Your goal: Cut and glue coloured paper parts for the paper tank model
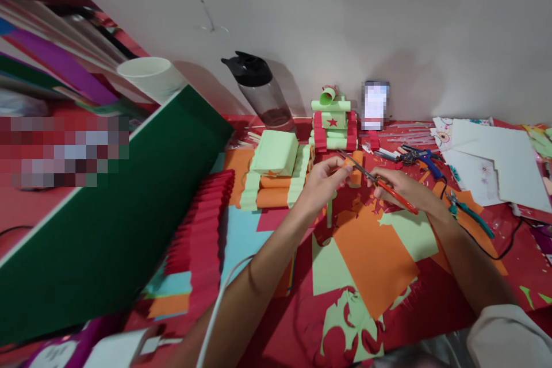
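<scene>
Orange paper piece (356, 178) pinched in narrowed grip of left hand (323, 180), above red table (276, 328), near green paper model (335, 119) marked with red star. Red-handled scissors (393, 193) held in closed grip of right hand (397, 183), blades laid across orange piece; whether paper is being cut cannot be told. Larger orange sheet (375, 259) spread nearer camera, partly over green sheet (328, 270). Green-and-orange model (275, 152) set beside left hand. Teal-handled pliers (474, 221) placed beyond right forearm.
</scene>
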Action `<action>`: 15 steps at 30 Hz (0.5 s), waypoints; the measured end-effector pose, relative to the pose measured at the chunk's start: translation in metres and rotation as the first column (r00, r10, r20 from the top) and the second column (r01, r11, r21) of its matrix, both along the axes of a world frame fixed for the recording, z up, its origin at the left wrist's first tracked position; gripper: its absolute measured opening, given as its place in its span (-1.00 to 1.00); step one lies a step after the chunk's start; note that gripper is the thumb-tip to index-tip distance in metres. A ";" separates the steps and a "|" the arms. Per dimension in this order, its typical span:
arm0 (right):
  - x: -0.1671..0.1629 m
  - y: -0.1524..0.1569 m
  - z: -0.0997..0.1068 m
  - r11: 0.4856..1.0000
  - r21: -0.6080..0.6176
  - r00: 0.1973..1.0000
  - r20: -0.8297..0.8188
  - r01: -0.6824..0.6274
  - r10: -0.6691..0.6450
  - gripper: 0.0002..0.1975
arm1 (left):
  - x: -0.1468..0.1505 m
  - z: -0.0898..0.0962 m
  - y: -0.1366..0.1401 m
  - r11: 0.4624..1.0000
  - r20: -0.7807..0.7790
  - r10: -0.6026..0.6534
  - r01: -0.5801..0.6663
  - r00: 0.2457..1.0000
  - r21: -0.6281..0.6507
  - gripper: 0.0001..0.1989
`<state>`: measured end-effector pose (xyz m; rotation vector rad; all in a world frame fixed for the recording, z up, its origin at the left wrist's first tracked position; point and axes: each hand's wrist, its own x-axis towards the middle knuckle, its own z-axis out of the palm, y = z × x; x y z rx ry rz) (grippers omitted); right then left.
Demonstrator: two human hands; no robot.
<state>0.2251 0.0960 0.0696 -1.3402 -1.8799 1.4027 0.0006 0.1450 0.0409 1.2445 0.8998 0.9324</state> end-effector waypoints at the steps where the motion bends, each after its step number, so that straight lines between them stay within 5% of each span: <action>1: 0.000 0.000 0.000 1.000 -0.005 1.000 -0.008 0.000 0.000 -0.53 | 0.000 0.000 0.000 1.000 0.003 0.000 0.000 1.000 -0.008 -0.67; 15: -0.007 -0.003 0.007 1.000 0.018 0.999 -0.033 0.020 -0.019 -0.52 | 0.002 0.004 -0.002 1.000 0.022 0.020 -0.019 1.000 -0.015 -0.70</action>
